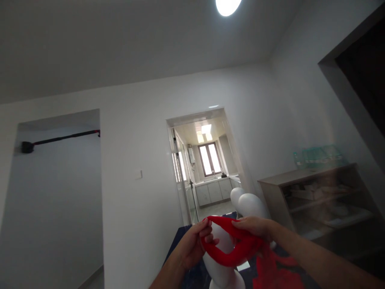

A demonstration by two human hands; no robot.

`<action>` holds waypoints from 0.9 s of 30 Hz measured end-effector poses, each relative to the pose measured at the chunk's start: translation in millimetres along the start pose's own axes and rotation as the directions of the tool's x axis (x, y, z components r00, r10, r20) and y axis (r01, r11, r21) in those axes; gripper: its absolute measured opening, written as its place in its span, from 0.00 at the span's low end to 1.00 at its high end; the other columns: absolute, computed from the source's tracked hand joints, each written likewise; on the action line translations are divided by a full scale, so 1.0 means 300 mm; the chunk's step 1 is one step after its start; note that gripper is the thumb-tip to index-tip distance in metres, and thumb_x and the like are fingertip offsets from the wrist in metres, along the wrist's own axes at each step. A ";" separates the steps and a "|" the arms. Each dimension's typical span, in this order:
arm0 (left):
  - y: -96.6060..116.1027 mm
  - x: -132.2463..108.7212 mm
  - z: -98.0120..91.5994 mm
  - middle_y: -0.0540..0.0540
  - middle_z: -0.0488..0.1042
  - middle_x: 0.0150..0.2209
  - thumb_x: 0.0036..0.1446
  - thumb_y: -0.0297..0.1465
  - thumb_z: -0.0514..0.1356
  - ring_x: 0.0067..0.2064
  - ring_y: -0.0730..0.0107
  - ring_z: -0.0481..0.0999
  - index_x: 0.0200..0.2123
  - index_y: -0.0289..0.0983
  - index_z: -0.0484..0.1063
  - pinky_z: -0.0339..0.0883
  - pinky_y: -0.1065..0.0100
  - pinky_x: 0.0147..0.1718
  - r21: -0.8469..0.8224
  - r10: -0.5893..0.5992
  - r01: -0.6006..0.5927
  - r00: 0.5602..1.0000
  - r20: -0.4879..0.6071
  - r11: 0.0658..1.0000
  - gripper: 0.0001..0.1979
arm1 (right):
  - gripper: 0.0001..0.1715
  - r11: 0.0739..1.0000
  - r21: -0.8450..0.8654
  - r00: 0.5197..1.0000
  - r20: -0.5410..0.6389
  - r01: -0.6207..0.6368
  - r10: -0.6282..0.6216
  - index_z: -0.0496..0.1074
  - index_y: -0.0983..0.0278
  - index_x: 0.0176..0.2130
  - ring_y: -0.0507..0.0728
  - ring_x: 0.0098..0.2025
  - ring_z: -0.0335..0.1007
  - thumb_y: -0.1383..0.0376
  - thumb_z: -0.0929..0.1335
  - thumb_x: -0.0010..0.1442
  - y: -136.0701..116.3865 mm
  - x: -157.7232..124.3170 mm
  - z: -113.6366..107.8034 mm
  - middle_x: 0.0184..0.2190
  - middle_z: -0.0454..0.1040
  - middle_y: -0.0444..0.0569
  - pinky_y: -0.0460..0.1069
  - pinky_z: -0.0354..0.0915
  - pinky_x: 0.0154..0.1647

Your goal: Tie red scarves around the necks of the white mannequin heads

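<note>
A loop of red cloth [230,259] is stretched between my hands, and its exact kind is hard to make out. My left hand [195,244] pinches the loop's left edge with curled fingers. On the other side, my right hand [254,226] grips it with the thumb along the top and the fingers partly hidden by the fabric. Behind the loop stands a white mannequin head [222,237], partly covered from view by the cloth. More red fabric [275,269], blurred, shows below my right forearm.
Two more white mannequin heads [251,204] stand farther back. The dark blue table surface [179,237] lies under the hands. At right is a wooden shelf unit [273,181] with green transparent containers [323,154] on top. A doorway [195,120] opens to a kitchen.
</note>
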State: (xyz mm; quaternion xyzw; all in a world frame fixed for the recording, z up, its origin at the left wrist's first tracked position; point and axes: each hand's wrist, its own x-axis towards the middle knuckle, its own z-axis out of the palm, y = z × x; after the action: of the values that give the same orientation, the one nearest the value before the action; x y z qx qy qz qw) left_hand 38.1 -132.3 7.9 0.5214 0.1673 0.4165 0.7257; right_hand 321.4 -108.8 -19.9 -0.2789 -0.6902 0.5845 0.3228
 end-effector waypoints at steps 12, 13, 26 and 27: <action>0.413 0.048 -0.040 0.50 0.80 0.29 0.52 0.42 0.71 0.29 0.71 0.75 0.41 0.34 0.83 0.63 0.70 0.30 0.987 -0.015 0.034 0.999 -0.032 0.154 0.18 | 0.09 0.991 -0.069 0.948 0.288 -0.118 0.133 0.78 0.69 0.38 0.46 0.12 0.54 0.67 0.75 0.56 -0.087 -0.017 -0.216 0.12 0.66 0.34 0.43 0.68 0.19; 0.423 0.058 -0.061 0.50 0.81 0.29 0.52 0.42 0.71 0.30 0.68 0.76 0.40 0.36 0.83 0.64 0.69 0.31 0.998 0.010 0.054 0.999 -0.054 -0.026 0.17 | 0.06 0.996 0.049 0.972 0.229 -0.069 0.056 0.76 0.68 0.37 0.46 0.12 0.51 0.67 0.74 0.58 -0.077 -0.006 -0.235 0.12 0.63 0.32 0.44 0.70 0.21; 0.155 0.265 -0.466 0.39 0.86 0.47 0.63 0.33 0.58 0.48 0.56 0.83 0.52 0.39 0.82 0.68 0.65 0.46 0.875 0.232 0.267 0.955 -0.184 -0.404 0.18 | 0.18 0.843 0.516 0.961 -0.277 0.155 -0.007 0.63 0.61 0.30 0.44 0.15 0.52 0.61 0.68 0.71 0.185 0.382 -0.258 0.16 0.61 0.33 0.41 0.60 0.22; 0.123 0.256 -0.491 0.40 0.86 0.46 0.62 0.33 0.58 0.46 0.57 0.83 0.50 0.39 0.83 0.68 0.66 0.44 0.881 0.201 0.265 0.959 -0.199 -0.391 0.17 | 0.17 0.838 0.529 0.957 -0.290 0.132 0.032 0.63 0.61 0.30 0.44 0.15 0.50 0.62 0.68 0.71 0.221 0.400 -0.253 0.16 0.62 0.34 0.40 0.57 0.20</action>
State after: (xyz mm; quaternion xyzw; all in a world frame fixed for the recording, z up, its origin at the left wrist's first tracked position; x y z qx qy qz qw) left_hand -31.7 22.4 -3.2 0.8200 0.5535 0.1338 -0.0581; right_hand 304.0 41.0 -62.7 -0.2395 -0.4493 0.7004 0.5003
